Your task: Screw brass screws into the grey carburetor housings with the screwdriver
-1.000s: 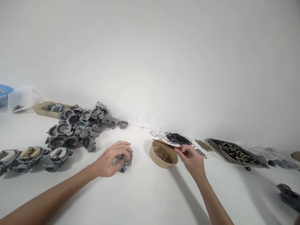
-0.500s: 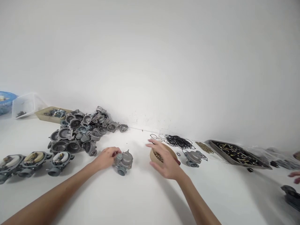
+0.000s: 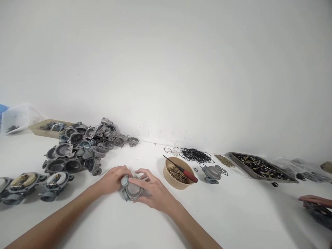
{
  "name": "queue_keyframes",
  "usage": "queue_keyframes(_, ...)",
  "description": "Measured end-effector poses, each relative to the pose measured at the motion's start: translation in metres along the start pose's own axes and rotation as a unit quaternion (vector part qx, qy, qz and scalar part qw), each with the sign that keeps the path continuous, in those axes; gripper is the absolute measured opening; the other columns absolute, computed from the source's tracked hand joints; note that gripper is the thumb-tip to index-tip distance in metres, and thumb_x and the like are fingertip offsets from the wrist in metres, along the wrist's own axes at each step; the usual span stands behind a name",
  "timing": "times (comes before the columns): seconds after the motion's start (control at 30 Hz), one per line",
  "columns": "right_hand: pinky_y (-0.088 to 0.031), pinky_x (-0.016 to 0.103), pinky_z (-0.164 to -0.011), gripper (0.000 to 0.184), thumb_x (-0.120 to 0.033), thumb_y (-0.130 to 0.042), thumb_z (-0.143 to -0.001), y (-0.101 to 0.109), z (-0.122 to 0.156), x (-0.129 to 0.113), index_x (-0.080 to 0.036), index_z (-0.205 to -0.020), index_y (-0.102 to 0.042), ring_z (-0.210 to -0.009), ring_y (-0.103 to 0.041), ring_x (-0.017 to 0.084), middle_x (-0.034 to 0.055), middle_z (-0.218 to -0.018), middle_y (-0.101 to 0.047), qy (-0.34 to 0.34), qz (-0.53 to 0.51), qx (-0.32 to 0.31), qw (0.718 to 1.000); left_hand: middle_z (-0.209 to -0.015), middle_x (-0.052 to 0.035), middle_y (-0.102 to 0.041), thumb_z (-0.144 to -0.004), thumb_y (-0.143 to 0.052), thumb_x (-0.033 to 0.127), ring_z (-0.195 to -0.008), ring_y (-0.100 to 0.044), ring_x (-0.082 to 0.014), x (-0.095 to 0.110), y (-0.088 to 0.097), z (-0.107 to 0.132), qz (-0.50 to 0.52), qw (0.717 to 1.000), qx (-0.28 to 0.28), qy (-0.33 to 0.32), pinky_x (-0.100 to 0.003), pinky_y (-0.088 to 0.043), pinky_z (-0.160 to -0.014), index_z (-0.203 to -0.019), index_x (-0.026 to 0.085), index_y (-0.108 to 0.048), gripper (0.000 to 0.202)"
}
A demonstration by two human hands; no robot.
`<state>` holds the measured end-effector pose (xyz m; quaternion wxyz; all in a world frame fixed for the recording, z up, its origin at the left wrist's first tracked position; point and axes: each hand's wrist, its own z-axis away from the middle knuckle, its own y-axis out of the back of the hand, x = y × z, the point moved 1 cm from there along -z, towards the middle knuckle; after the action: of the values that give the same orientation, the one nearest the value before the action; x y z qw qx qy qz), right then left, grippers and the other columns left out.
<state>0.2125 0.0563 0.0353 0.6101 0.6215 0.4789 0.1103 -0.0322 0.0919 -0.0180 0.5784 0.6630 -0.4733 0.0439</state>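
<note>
A grey metal carburetor (image 3: 133,191) stands on the white table between my hands. My left hand (image 3: 114,180) grips its left side, the fingertips partly hidden behind it. Around its right side curl the thumb and fingers of my right hand (image 3: 155,192), so both hands hold the same part. Just to the right is a tan bowl (image 3: 167,178) of small brass-coloured screws (image 3: 177,174). A screwdriver (image 3: 186,173) with a red handle lies across the bowl's rim. Another carburetor (image 3: 212,173) rests right of the bowl, beside black rubber rings.
Left lies a heap of grey carburetor bowls (image 3: 85,145), with carburetors carrying pale floats (image 3: 24,183) in front. Black O-rings (image 3: 197,156), brass bits (image 3: 225,160) and a grey tray (image 3: 259,174) of small parts line the back right. Another person's hand (image 3: 315,200) holds a dark part at far right.
My right hand has moved left from over the screw bowl onto the carburetor, uncovering the screwdriver. The carburetor has turned and come slightly nearer. The other person's hand now holds the dark part.
</note>
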Motion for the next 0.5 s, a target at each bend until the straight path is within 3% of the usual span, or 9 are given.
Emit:
queue_keyframes(0.07,-0.057,0.044,-0.109,0.074,-0.045,-0.092,-0.083,0.0,-0.002,-0.003,-0.042,-0.15,-0.062,-0.126,-0.067,0.028,0.0087,-0.16,-0.051,0.0,0.031,-0.001,1.0,-0.109,-0.002,-0.08,-0.074,-0.052,-0.005,-0.109,-0.075,-0.0262,-0.004,-0.003,0.002,-0.001,1.0,0.007,0.002,-0.036,-0.055,-0.099,-0.11,0.025,-0.077,0.053)
queue_keyframes(0.17,-0.052,0.046,-0.115,0.074,-0.046,-0.092,-0.083,-0.005,-0.005,-0.008,-0.038,-0.15,-0.062,-0.131,-0.065,0.029,0.0086,-0.149,-0.063,0.023,0.042,0.007,0.999,-0.116,-0.0039,-0.08,-0.073,-0.052,-0.005,-0.114,-0.074,-0.0283,-0.01,-0.008,0.004,-0.005,1.0,0.018,0.005,-0.041,-0.054,-0.106,-0.114,0.023,-0.077,0.055)
queue_keyframes(0.3,-0.05,0.046,-0.116,0.072,-0.046,-0.095,-0.079,-0.01,-0.006,-0.009,-0.034,-0.145,-0.067,-0.127,-0.068,0.029,0.0096,-0.14,-0.07,0.027,0.036,0.039,0.998,-0.11,-0.0031,-0.08,-0.076,-0.05,-0.003,-0.107,-0.075,-0.0258,-0.012,-0.01,0.004,-0.01,1.0,0.016,-0.007,-0.04,-0.055,-0.102,-0.11,0.023,-0.075,0.049)
queue_keyframes(0.5,-0.053,0.042,-0.113,0.069,-0.036,-0.095,-0.079,-0.008,-0.004,-0.006,-0.031,-0.141,-0.067,-0.127,-0.069,0.028,0.0094,-0.144,-0.069,0.015,-0.046,0.062,0.997,-0.108,-0.0071,-0.078,-0.085,-0.048,0.001,-0.103,-0.074,-0.027,-0.013,-0.016,0.002,-0.03,0.999,0.012,-0.021,-0.038,-0.056,-0.095,-0.101,0.02,-0.071,0.034)
